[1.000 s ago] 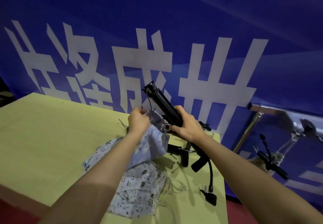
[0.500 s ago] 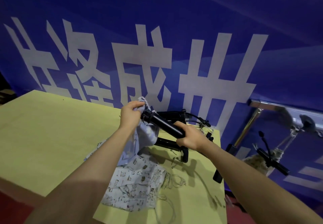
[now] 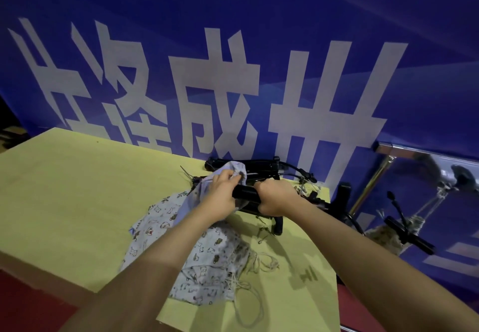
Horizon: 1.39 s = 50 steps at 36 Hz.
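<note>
My right hand point(image 3: 276, 198) grips a black tube-shaped device point(image 3: 245, 192), held nearly level just above the table. My left hand point(image 3: 221, 194) holds the gathered mouth of a light blue patterned drawstring bag point(image 3: 234, 169) around the tube's left end. The end of the tube is hidden inside the cloth. A black cable point(image 3: 298, 169) runs from the device toward the back right.
More printed cloth bags point(image 3: 207, 261) with loose white drawstrings point(image 3: 248, 279) lie on the yellow table point(image 3: 77, 202). Other black tube devices point(image 3: 259, 164) lie at the table's back edge against a blue banner with white characters. A metal stand point(image 3: 373, 181) and black clamps stand at the right, off the table.
The black tube has swung from pointing steeply up to nearly level and lower. My left hand has brought the bag's mouth over its left end, and both hands have come closer together.
</note>
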Tool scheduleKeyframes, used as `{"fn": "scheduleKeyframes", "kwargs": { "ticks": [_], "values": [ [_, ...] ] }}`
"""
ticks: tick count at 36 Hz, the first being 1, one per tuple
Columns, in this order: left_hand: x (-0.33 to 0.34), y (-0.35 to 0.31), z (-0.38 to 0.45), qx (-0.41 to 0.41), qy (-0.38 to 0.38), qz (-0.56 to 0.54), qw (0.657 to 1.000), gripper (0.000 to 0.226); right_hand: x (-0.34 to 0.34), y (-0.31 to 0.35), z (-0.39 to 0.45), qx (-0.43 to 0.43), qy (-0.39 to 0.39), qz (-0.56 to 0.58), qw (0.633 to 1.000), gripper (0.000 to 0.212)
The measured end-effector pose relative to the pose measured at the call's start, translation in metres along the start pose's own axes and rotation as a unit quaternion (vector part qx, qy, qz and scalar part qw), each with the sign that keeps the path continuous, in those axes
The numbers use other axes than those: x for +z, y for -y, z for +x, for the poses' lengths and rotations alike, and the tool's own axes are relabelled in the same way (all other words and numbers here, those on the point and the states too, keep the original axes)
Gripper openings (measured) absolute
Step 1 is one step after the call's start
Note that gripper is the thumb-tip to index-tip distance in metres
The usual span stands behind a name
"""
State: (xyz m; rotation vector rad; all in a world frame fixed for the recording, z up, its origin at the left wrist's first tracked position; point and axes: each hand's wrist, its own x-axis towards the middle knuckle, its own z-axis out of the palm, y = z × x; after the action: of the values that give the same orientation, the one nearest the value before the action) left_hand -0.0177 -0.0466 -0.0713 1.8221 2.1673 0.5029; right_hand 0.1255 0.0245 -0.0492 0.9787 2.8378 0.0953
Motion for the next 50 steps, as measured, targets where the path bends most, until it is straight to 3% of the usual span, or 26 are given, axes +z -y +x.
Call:
{"fn": "scheduleKeyframes", "kwargs": {
  "ticks": [5,10,13,16,18,25,29,32,34,36,38,42,45,50],
  "values": [
    [0.01,0.006,0.001,-0.009,-0.014,0.104,0.994,0.048,-0.008,0.008,0.003,-0.044,-0.026,-0.073,0.996,0.021],
    [0.009,0.004,0.008,-0.011,-0.068,0.184,0.981,0.047,-0.01,0.011,0.008,-0.063,-0.075,-0.129,0.987,0.034],
    [0.007,0.006,0.012,-0.029,-0.085,0.174,0.981,0.048,-0.005,0.003,0.012,-0.093,-0.2,-0.15,0.964,0.044],
    [0.001,0.011,0.015,-0.041,-0.09,0.136,0.986,0.048,0.005,-0.002,0.012,-0.128,-0.328,-0.039,0.935,0.043],
    [-0.003,0.015,0.015,-0.05,-0.09,0.108,0.989,0.042,0.008,0.001,0.005,-0.13,-0.368,0.032,0.92,0.033],
    [-0.009,0.018,0.016,-0.043,-0.129,-0.023,0.99,0.038,0.03,0.006,0.005,-0.015,-0.292,0.178,0.94,0.018],
    [-0.017,0.016,0.014,-0.026,-0.15,-0.081,0.985,0.035,0.042,0.013,0.015,0.09,-0.227,0.25,0.937,0.024],
    [-0.023,0.014,0.013,-0.017,-0.144,-0.13,0.981,0.032,0.04,0.019,0.027,0.203,-0.153,0.4,0.881,0.052],
    [-0.025,0.012,0.012,-0.018,-0.145,-0.153,0.977,0.03,0.035,0.022,0.034,0.23,-0.095,0.489,0.836,0.075],
    [-0.027,0.012,0.01,-0.022,-0.156,-0.169,0.973,0.03,0.033,0.026,0.041,0.236,-0.032,0.538,0.809,0.084],
    [-0.028,0.013,0.009,-0.024,-0.164,-0.183,0.969,0.03,0.035,0.03,0.046,0.237,-0.01,0.574,0.783,0.073],
    [-0.027,0.021,0.006,-0.015,-0.182,-0.208,0.961,0.026,0.034,0.033,0.053,0.22,-0.079,0.598,0.767,0.011],
    [-0.023,0.031,0.005,-0.016,-0.201,-0.203,0.958,0.029,0.018,0.032,0.053,0.215,-0.136,0.663,0.705,0.009],
    [-0.011,0.047,0.003,-0.013,-0.203,-0.171,0.964,0.025,-0.009,0.025,0.055,0.166,-0.168,0.783,0.575,0.027]
  ]
}}
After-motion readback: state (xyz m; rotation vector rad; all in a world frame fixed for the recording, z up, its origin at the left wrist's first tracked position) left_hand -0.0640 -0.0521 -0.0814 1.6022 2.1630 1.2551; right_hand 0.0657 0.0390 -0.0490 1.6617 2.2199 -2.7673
